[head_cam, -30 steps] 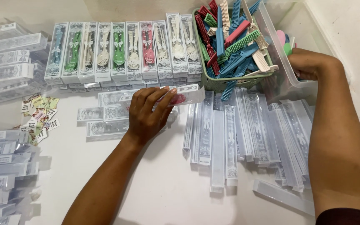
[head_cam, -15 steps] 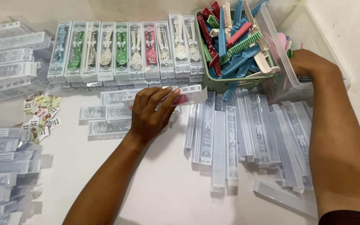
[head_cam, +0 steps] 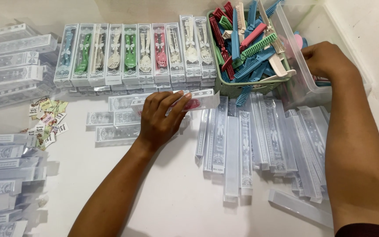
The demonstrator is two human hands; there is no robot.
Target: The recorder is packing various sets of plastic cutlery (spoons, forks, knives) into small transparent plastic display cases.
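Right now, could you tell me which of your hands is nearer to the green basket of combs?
Right. The right hand is in the clear bin beside the green basket; the left hand holds a clear box farther away.

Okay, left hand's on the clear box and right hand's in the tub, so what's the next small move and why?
Probably lift the right hand out of the clear tub with one piece and bring it to the clear box. The left hand pins that box flat with something pink inside, and the finished boxes each show two utensils.

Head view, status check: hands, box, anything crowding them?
Left hand grips clear box holding a pink piece. Right hand inside clear tub, grasp hidden. Green comb basket between them.
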